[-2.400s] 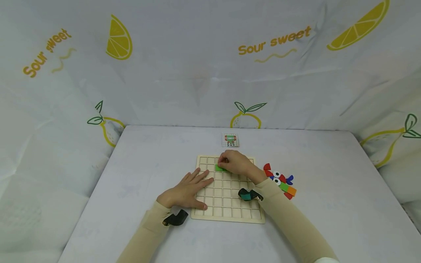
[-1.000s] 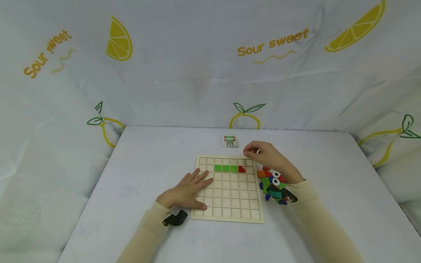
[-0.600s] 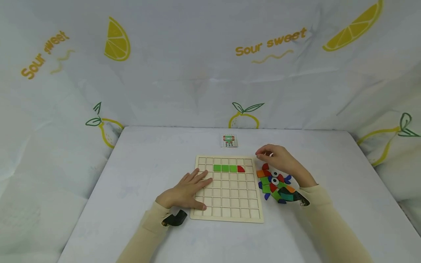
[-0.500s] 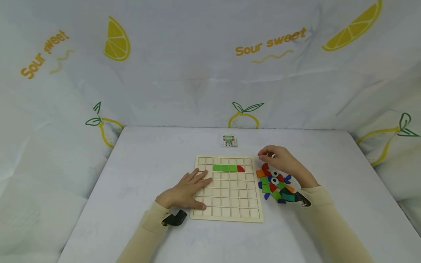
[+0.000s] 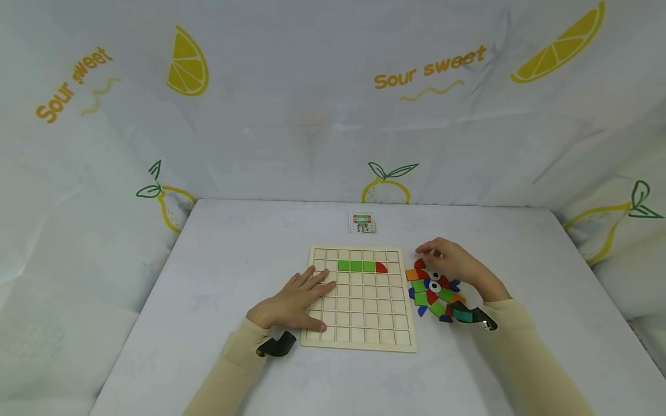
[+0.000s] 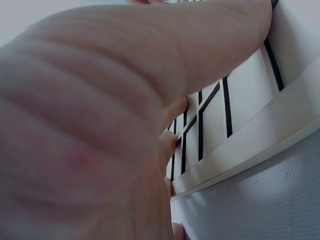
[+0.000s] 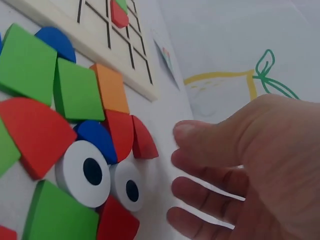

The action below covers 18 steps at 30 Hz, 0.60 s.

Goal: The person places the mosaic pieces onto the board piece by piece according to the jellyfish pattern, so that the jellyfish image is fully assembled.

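The bare right hand (image 5: 448,259) has moved from the pale wooden grid board (image 5: 357,319), now showing a red quarter-circle piece (image 5: 381,267), to the multicoloured geometric blocks (image 5: 420,299).

Can't make out fine print detail on card (image 5: 362,222) in head view, too small. Can't see board (image 5: 370,305) cells under left grip (image 5: 293,303). Can't see all of pile (image 5: 432,297) either, partly behind right grip (image 5: 450,260) and dark wrist device (image 5: 470,314). In left wrist view, see only bits of fingers (image 6: 169,145) past left grip's own blurred bulk. In right wrist view, lose part of green block (image 7: 60,215) off bottom edge, part of right grip off right. In head view, lose left sleeve (image 5: 226,370) and right sleeve (image 5: 531,358) off bottom.
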Available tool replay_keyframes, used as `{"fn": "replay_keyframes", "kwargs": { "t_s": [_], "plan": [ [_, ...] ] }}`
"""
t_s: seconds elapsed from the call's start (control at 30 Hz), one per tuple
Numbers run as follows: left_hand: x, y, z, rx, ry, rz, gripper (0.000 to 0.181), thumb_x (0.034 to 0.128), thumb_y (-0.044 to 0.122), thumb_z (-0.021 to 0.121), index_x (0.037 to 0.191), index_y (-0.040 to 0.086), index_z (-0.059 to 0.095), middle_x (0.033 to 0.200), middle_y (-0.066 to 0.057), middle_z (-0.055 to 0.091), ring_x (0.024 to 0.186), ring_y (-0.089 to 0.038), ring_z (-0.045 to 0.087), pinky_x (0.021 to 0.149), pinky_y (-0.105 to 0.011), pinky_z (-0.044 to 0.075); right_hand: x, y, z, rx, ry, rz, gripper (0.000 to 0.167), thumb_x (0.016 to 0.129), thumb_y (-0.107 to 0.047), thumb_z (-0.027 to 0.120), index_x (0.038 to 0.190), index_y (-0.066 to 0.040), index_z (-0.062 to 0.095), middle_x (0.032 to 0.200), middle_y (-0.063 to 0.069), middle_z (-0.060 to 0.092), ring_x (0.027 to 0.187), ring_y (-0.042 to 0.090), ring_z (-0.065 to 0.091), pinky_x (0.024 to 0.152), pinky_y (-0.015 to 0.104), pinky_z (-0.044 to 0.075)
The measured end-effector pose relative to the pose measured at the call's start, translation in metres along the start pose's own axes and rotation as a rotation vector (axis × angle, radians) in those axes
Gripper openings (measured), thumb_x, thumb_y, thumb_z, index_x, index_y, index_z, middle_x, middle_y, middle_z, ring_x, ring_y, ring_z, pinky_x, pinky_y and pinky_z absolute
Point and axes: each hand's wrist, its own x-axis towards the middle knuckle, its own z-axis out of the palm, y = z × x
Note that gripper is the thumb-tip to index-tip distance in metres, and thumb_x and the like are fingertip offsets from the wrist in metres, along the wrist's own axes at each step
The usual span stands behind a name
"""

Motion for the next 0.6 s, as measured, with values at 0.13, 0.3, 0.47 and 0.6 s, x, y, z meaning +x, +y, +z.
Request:
{"fn": "replay_keyframes", "kwargs": {
  "t_s": [0.13, 0.3, 0.47, 0.6],
  "plan": [
    [-0.0004, -0.0005, -0.0002, 0.006, 0.000, 0.002, 0.093, 0.0863, 0.041, 0.078, 0.162, 0.018, 0.028, 0.173, -0.006, 0.008, 0.160, -0.035, -0.005, 0.126, -0.063, 0.002, 0.0011, 0.0051, 0.0043, -0.030, -0.031, -0.018, 0.031, 0.100, -0.006, 0.057, 0.128, 0.001, 0.066, 0.116, 0.019, 0.062, 0.096, 0.026, 0.056, 0.087, 0.044, 0.057],
    [-0.0013, -0.0015, -0.0002, 0.012, 0.005, 0.004, 0.093, 0.0868, 0.041, 0.078, 0.162, 0.017, 0.028, 0.173, -0.007, 0.008, 0.160, -0.035, -0.005, 0.126, -0.063, 0.003, 0.0047, 0.0042, 0.0088, -0.062, -0.019, -0.012, 0.029, 0.097, -0.004, 0.060, 0.123, 0.000, 0.070, 0.113, 0.018, 0.061, 0.095, 0.026, 0.056, 0.087, 0.045, 0.057],
    [-0.0013, -0.0012, 0.0001, 0.015, 0.003, 0.005, 0.093, 0.0876, 0.042, 0.077, 0.162, 0.018, 0.027, 0.173, -0.007, 0.007, 0.160, -0.035, -0.005, 0.126, -0.063, 0.003, 0.0060, 0.0002, 0.0106, -0.075, -0.015, 0.031, 0.023, 0.096, -0.003, 0.062, 0.117, -0.002, 0.070, 0.113, 0.018, 0.061, 0.097, 0.029, 0.058, 0.089, 0.049, 0.057],
    [-0.0010, -0.0011, 0.0000, 0.013, 0.000, 0.008, 0.093, 0.0876, 0.041, 0.077, 0.162, 0.017, 0.027, 0.173, -0.007, 0.007, 0.160, -0.035, -0.006, 0.126, -0.064, 0.002, 0.0056, -0.0004, 0.0096, -0.051, -0.034, 0.049, 0.020, 0.095, -0.003, 0.063, 0.115, -0.001, 0.066, 0.110, 0.017, 0.063, 0.093, 0.027, 0.059, 0.083, 0.043, 0.059]
  ]
}}
